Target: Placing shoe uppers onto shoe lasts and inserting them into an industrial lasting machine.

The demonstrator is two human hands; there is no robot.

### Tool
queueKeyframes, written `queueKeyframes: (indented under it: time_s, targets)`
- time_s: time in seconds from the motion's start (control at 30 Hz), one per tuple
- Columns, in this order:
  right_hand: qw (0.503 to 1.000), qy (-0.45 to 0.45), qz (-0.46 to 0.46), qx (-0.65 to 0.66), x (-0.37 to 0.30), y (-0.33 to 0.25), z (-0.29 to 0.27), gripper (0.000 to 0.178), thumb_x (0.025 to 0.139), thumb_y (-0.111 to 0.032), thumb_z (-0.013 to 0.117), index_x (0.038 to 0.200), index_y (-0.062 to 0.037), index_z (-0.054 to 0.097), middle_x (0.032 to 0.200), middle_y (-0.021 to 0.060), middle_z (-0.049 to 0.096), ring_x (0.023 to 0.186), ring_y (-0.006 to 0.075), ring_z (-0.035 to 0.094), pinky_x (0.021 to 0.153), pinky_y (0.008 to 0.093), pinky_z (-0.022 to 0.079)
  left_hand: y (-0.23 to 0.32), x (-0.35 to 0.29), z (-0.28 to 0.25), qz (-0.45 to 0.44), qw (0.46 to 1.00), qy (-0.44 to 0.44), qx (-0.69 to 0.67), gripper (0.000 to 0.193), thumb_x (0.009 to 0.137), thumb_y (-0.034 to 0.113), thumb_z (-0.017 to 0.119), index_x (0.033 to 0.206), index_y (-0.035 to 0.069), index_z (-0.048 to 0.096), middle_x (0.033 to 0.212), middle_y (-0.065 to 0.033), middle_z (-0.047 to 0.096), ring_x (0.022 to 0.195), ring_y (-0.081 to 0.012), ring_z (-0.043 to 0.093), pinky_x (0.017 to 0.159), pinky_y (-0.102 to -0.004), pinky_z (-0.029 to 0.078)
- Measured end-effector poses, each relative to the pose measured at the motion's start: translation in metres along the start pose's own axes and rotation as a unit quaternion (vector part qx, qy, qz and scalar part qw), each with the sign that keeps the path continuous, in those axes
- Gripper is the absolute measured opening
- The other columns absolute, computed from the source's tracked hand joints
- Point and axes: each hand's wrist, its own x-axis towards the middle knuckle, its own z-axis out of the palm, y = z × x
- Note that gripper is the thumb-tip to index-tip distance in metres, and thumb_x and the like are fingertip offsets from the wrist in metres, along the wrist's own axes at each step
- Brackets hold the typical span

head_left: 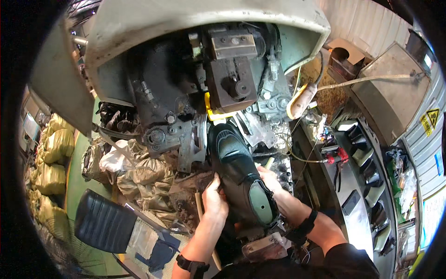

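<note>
A black shoe upper (231,156) is pulled over a green shoe last (260,202), whose flat top with a small hole shows at the heel end near me. Its toe points away, right up against the dark metal head (231,79) of a machine and a yellow bracket (210,109). My left hand (215,197) grips the shoe's left side, thumb pointing forward along it. Round the right side, close to the heel opening, my right hand (270,182) is closed; some of its fingers are hidden behind the shoe.
A pale machine hood (204,13) arches overhead. To the right, a metal rack (344,186) holds several black shoe uppers on lasts and a phone (350,202). A lamp (302,100) hangs by the hood. At left stand a black chair (103,221) and yellow sacks (55,160).
</note>
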Motion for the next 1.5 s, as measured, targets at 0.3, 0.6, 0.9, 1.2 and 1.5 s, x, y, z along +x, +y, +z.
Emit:
queueKeyframes:
  time_s: [0.3,0.6,0.9,1.2,1.5]
  targets:
    - [0.994,-0.046,-0.061,0.078,0.031,0.022,0.005,0.033,0.091,-0.007,0.065,0.123,-0.0047,0.057,0.103,0.0052,0.069,0.086,0.0151,0.067,0.073,0.0297,0.056,-0.036,0.04,-0.004,0.154,0.983,0.102,0.01,0.033,0.097,0.027,0.062,0.11,-0.003,0.067,0.105,-0.006,0.068,0.091,-0.0154,0.06,0.085,-0.028,0.046]
    - [0.991,-0.069,-0.024,0.112,0.016,0.011,0.007,0.03,0.095,-0.015,0.065,0.122,-0.0069,0.057,0.103,0.0033,0.069,0.084,0.0135,0.067,0.071,0.0288,0.056,-0.024,0.014,-0.053,0.225,0.797,0.015,0.56,0.035,0.096,0.034,0.055,0.088,0.002,0.067,0.086,-0.0133,0.068,0.084,-0.0311,0.063,0.074,-0.0388,0.05]
    - [0.994,-0.078,0.03,-0.075,-0.003,-0.02,-0.038,0.064,0.099,-0.024,0.059,0.148,-0.0005,0.026,0.101,0.0128,0.068,0.081,0.0194,0.068,0.068,0.0263,0.058,-0.038,0.0,-0.124,-0.033,0.332,-0.195,0.922,0.07,0.077,0.071,0.062,0.096,0.003,0.07,0.092,-0.0178,0.071,0.086,-0.0307,0.07,0.076,-0.0398,0.054]
    - [0.934,0.298,0.052,-0.192,0.022,0.007,-0.211,0.078,0.089,-0.008,0.067,0.148,-0.0014,0.016,0.115,0.0156,0.061,0.098,0.0201,0.063,0.084,0.0399,0.054,-0.091,-0.023,-0.151,0.068,0.753,0.024,0.654,0.059,0.072,0.018,0.079,0.122,0.001,0.053,0.104,-0.016,0.069,0.092,-0.0207,0.067,0.08,-0.0323,0.052]
    - [0.96,0.169,0.042,-0.221,0.016,0.014,-0.248,0.096,0.085,-0.012,0.071,0.154,-0.0015,0.005,0.113,0.0105,0.061,0.094,0.0174,0.061,0.071,0.0338,0.051,-0.071,-0.099,-0.162,0.111,0.783,0.1,0.604,0.062,0.064,0.025,0.089,0.116,0.006,0.061,0.104,-0.0138,0.069,0.097,-0.0216,0.066,0.088,-0.0349,0.053]
